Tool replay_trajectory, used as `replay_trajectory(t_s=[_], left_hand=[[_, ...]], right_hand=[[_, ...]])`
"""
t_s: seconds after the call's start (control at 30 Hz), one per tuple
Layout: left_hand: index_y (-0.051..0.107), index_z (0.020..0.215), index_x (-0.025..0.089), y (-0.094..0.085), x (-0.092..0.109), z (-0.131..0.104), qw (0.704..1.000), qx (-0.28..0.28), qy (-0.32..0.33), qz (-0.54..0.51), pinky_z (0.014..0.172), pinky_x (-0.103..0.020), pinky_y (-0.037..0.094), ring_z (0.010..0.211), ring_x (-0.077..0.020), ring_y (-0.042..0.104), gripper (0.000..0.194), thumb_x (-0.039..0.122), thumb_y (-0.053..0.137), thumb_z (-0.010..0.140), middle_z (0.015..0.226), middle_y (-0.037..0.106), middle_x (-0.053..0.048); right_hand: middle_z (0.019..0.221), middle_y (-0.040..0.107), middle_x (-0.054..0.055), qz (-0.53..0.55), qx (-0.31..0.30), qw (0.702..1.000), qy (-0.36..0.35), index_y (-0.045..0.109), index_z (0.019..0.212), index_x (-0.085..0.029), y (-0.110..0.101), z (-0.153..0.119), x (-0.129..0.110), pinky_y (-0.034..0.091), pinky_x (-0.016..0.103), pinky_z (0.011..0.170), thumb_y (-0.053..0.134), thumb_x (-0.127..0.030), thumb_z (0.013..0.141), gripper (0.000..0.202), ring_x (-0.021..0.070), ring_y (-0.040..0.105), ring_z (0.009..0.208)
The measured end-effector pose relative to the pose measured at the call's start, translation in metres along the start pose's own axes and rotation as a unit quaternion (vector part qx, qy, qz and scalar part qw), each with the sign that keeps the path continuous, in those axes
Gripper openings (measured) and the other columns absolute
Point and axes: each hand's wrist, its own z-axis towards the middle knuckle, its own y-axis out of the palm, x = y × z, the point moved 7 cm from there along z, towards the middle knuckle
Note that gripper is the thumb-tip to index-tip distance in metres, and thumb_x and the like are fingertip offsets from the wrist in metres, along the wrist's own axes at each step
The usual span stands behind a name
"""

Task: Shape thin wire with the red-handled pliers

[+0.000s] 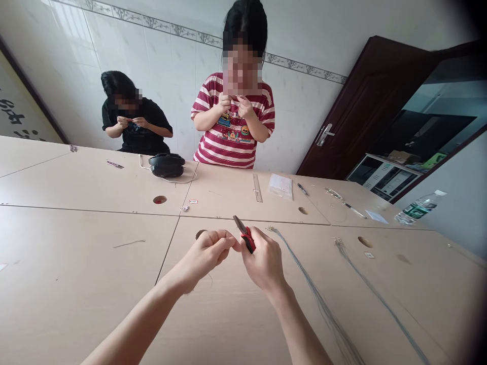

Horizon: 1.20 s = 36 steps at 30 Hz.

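Red-handled pliers [248, 239] are gripped in my right hand [266, 258], their dark jaws pointing up and to the left. Close beside it, my left hand [207, 253] is closed in a pinch, its fingertips almost meeting my right hand's. What the left fingers pinch is too small to make out. Below that hand a thin strand [210, 278] shows; whether it is held or lies on the table is unclear. Right of my hands lies a bundle of thin grey-blue cords [300, 263] with small metal pieces at its far end.
A second cord bundle [365, 281] lies farther right. Across the table [95, 294] are a black device [166, 165] with a white cable, a ruler [257, 187], a plastic bag [280, 186], pens and a water bottle [420, 207]. Two people work behind it, hands raised.
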Motion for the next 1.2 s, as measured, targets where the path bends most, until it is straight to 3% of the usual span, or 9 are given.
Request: replay_trajectory(t_s=[0.17,0.27,0.33,0.7,1.0,1.2], left_hand=[[0.042,0.059,0.019,-0.001,-0.001,-0.001,0.999,-0.039,-0.024,0.015,0.052,-0.029,0.014,0.052,-0.01,0.018,0.041,0.046,0.046,0.089,0.058,0.027,0.005],[0.019,0.057,0.021,0.0,0.0,-0.001,0.999,-0.026,-0.02,0.003,0.052,-0.032,0.01,0.052,-0.0106,0.01,0.048,0.046,0.042,0.091,0.056,0.018,0.006],[0.013,0.059,0.022,0.001,0.001,0.0,1.0,-0.005,-0.009,-0.011,0.053,-0.033,0.009,0.053,-0.0112,0.007,0.048,0.043,0.041,0.092,0.055,0.013,0.006],[0.014,0.058,0.022,0.009,0.003,0.005,0.999,0.001,0.04,-0.03,0.05,-0.031,0.011,0.051,-0.0097,0.01,0.042,0.032,0.038,0.091,0.052,0.015,0.006],[0.013,0.059,0.022,0.005,-0.001,0.007,0.997,-0.01,0.02,-0.073,0.049,-0.03,0.008,0.051,-0.009,0.008,0.044,0.035,0.043,0.089,0.054,0.012,0.007],[0.016,0.06,0.022,-0.016,-0.014,0.018,0.997,0.031,-0.01,-0.064,0.049,-0.03,0.007,0.05,-0.0089,0.008,0.048,0.045,0.048,0.087,0.058,0.012,0.007]], right_hand=[[0.065,0.06,0.0,-0.004,0.002,1.0,-0.001,0.052,0.074,-0.021,0.001,-0.001,0.0,0.03,0.024,0.051,0.045,-0.021,0.083,0.011,0.0149,0.051,0.054],[0.064,0.058,0.0,-0.008,0.007,1.0,0.003,0.051,0.073,-0.021,0.003,-0.001,0.0,0.03,0.024,0.05,0.045,-0.021,0.083,0.011,0.0148,0.05,0.054],[0.063,0.057,-0.001,-0.01,0.008,1.0,0.01,0.05,0.072,-0.021,0.004,-0.001,0.002,0.029,0.024,0.05,0.045,-0.021,0.083,0.012,0.0147,0.049,0.053],[0.061,0.055,-0.003,0.043,-0.039,0.997,0.051,0.053,0.074,-0.022,0.011,0.001,0.012,0.029,0.024,0.052,0.043,-0.022,0.085,0.015,0.014,0.045,0.053],[0.052,0.038,-0.007,0.086,-0.069,0.99,0.087,0.056,0.077,-0.023,0.017,0.0,0.018,0.027,0.023,0.048,0.043,-0.026,0.086,0.016,0.0132,0.035,0.047],[0.061,0.054,-0.003,0.054,-0.059,0.993,0.086,0.057,0.078,-0.022,0.032,0.018,0.017,0.03,0.023,0.052,0.046,-0.02,0.079,0.012,0.0141,0.047,0.053]])
